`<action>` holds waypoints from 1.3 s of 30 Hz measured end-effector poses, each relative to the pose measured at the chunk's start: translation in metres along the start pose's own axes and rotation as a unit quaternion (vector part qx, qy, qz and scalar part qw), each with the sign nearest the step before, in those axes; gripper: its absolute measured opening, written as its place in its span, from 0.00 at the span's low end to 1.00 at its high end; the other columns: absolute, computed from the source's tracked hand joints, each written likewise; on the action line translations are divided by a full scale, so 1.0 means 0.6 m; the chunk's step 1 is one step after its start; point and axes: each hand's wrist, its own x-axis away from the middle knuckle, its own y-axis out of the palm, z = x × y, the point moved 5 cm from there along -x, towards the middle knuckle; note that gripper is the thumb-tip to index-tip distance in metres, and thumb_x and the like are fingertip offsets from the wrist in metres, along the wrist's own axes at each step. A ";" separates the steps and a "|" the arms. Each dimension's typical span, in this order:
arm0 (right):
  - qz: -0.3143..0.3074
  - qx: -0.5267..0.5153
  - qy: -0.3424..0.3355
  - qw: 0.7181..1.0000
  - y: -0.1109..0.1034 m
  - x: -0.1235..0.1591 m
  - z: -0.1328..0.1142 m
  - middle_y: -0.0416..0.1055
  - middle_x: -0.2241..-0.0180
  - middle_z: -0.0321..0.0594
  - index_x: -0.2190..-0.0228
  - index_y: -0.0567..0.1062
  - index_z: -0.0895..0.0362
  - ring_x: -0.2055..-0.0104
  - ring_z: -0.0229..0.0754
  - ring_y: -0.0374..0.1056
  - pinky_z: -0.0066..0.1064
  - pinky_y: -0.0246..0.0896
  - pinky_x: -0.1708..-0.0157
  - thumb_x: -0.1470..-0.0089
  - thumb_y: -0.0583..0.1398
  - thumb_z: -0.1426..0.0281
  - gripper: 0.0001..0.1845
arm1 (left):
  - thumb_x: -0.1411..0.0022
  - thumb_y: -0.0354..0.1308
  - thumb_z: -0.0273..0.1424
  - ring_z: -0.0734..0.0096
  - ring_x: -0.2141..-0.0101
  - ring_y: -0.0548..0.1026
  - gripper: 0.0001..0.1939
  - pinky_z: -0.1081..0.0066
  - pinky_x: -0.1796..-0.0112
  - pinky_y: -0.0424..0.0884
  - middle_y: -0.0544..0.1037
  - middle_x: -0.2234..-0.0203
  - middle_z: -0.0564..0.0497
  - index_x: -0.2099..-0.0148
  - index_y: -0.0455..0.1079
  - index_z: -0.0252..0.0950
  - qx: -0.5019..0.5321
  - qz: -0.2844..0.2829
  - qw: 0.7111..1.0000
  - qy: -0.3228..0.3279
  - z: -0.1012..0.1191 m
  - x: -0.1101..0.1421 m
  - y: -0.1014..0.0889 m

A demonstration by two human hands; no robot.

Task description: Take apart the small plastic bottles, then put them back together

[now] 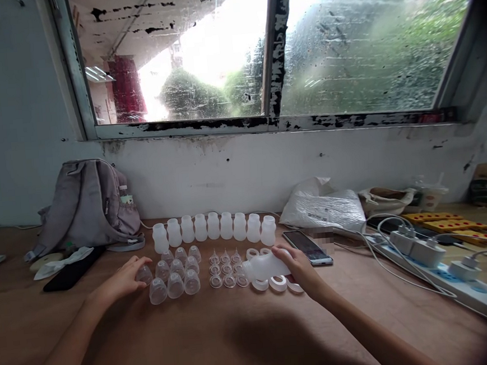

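Note:
My right hand (297,269) is closed around a frosted white baby bottle (267,266), held tilted on its side with its neck to the left. Below and behind it lie white screw rings (278,284), partly covered by the bottle. My left hand (128,278) has its fingers round a clear dome cap (144,274) at the left edge of a group of similar caps (175,285). Between the caps and the rings, clear teats (228,269) sit in rows. Behind them several more frosted bottles (213,226) stand upright in a line.
At the back left, a grey backpack (87,206) leans near a black pouch (74,272) and white tissue (63,263). On the right are a phone (307,247), a silver plastic bag (325,207) and a power strip (449,276) with trailing cables. A wall with a window stands behind.

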 end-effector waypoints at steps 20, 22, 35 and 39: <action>-0.056 -0.039 0.002 0.998 0.060 0.035 0.002 0.57 0.88 0.29 0.73 0.64 0.57 0.90 0.30 0.52 0.20 0.42 0.93 0.49 0.51 0.56 0.16 | 0.50 0.51 0.28 0.60 0.53 0.63 0.25 0.63 0.54 0.61 0.65 0.53 0.47 0.48 0.55 0.39 -0.083 0.149 0.951 0.257 0.352 0.045 0.062; -0.048 -0.046 -0.007 0.998 0.063 0.038 0.002 0.56 0.87 0.29 0.73 0.64 0.57 0.91 0.29 0.51 0.21 0.42 0.93 0.48 0.51 0.56 0.16 | 0.52 0.52 0.30 0.59 0.61 0.69 0.20 0.63 0.62 0.65 0.70 0.61 0.46 0.54 0.59 0.37 -0.108 0.095 0.963 0.229 0.377 0.029 0.088; 0.042 0.128 -0.166 0.977 0.045 0.046 -0.015 0.64 0.78 0.35 0.74 0.67 0.57 0.75 0.37 0.61 0.27 0.54 0.77 0.47 0.50 0.61 0.13 | 0.62 0.54 0.24 0.71 0.76 0.68 0.10 0.77 0.80 0.57 0.71 0.78 0.53 0.72 0.66 0.33 0.133 -0.054 0.965 0.219 0.372 -0.012 0.109; 0.001 0.160 -0.266 0.951 0.044 0.055 -0.034 0.66 0.76 0.38 0.70 0.67 0.57 0.74 0.38 0.61 0.29 0.56 0.75 0.52 0.55 0.64 0.09 | 0.63 0.55 0.24 0.77 0.82 0.63 0.07 0.78 0.84 0.52 0.63 0.85 0.58 0.76 0.63 0.33 0.239 -0.189 0.933 0.192 0.368 -0.011 0.129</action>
